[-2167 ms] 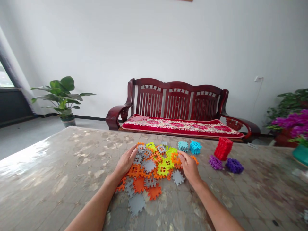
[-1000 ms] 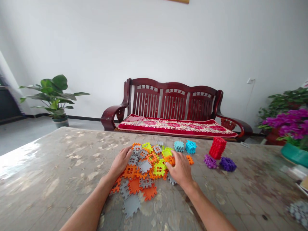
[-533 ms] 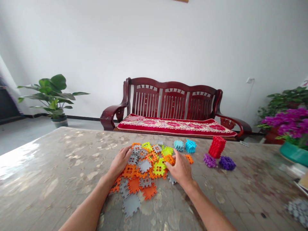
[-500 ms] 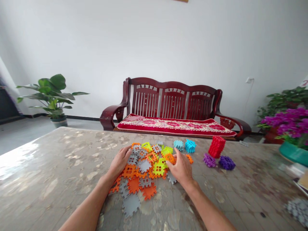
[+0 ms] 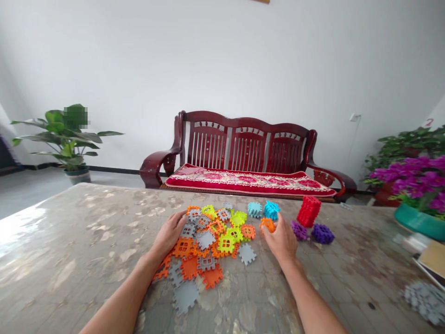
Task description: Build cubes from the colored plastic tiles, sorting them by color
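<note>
My right hand (image 5: 283, 239) pinches an orange interlocking plastic tile (image 5: 267, 225) between thumb and fingers, low over the table right of the pile. Whether a second orange tile lies beneath it I cannot tell. My left hand (image 5: 172, 231) rests at the left edge of the pile, fingers stretched out beside a grey tile (image 5: 188, 230). The pile mixes orange, grey and yellow-green tiles; a yellow-green tile (image 5: 226, 243) with a window shape lies on its right side. Slightly apart from it sits a plain grey tile (image 5: 247, 254).
Behind my right hand stand a light teal stack (image 5: 255, 209) and a blue stack (image 5: 271, 210). Farther right are a red stack (image 5: 308, 211) and two purple stacks, one violet (image 5: 299, 230), one darker (image 5: 322, 234). Grey tiles (image 5: 424, 301) lie near the right edge, below a flower pot (image 5: 419, 221).
My right hand has moved right, away from the pile, with the orange tile. An orange tile and the grey tile it partly covered now show. My left hand stays at the pile's left edge.
</note>
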